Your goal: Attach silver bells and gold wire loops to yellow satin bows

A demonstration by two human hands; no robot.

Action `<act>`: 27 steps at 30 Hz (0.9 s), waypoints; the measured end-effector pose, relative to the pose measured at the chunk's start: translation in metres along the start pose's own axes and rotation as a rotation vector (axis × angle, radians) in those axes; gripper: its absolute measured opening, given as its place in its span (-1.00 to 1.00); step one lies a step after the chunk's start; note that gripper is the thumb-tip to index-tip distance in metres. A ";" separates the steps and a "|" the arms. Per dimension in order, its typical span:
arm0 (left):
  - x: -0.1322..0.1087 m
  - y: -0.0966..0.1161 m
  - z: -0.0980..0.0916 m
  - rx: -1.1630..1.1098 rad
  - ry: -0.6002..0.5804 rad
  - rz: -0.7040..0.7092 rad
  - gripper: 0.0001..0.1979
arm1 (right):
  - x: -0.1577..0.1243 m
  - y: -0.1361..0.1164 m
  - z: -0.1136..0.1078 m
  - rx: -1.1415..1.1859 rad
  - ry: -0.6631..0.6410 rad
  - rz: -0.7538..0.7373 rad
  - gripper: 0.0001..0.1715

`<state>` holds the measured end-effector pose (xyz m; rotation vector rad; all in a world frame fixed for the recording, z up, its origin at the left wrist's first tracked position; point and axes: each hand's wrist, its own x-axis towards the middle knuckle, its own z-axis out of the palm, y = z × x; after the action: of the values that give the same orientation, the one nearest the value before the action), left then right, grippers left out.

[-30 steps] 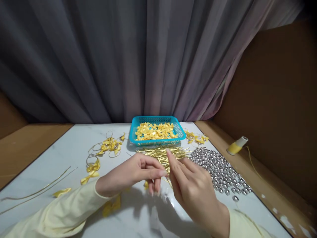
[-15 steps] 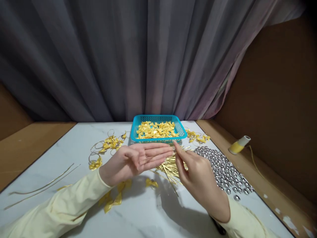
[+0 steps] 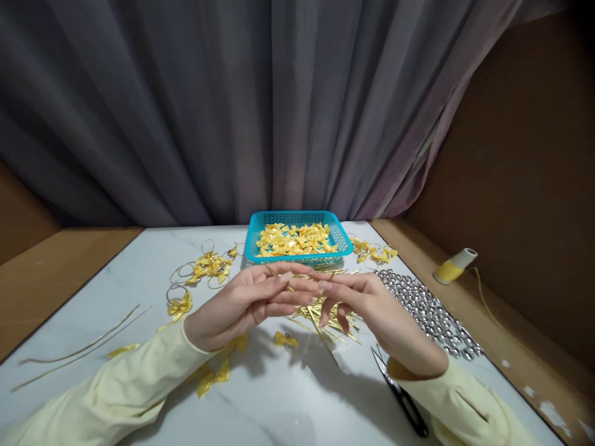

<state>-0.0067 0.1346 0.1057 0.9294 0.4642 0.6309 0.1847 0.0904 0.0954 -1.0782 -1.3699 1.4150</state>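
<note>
scissors [image 3: 400, 394], near front edge of table [image 3: 279, 412], presumably for quick reach. left hand [image 3: 248, 300]: thumb pinching gold strand [image 3: 271, 269] against fingers, seemingly to steady it. right hand [image 3: 381, 303]: fingers bent, grip unclear. gold wires [image 3: 314, 310], heaped just beyond. beads [image 3: 425, 306], right edge. basket [image 3: 297, 259], far edge, corralling bows [image 3: 297, 240].

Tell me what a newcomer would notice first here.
Probably the bright blue basket at the back middle of the table, with yellow bows inside. Next, the shiny silver beads spread along the table's right side. In the middle, the left hand and right hand come close together, hiding part of the gold wires from the camera.
</note>
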 end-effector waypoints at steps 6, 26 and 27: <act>0.001 0.001 0.000 0.077 0.062 -0.059 -0.85 | 0.004 0.006 -0.003 0.102 -0.111 0.041 -0.66; 0.002 -0.007 0.004 0.548 0.015 -0.192 -0.79 | -0.015 0.032 0.016 -1.403 0.309 -0.685 -0.47; 0.002 -0.007 0.004 0.542 0.010 -0.203 -0.79 | -0.015 0.033 0.016 -1.438 0.327 -0.705 -0.47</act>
<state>-0.0006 0.1304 0.1013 1.3698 0.7488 0.3249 0.1719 0.0713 0.0634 -1.2992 -2.1842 -0.4384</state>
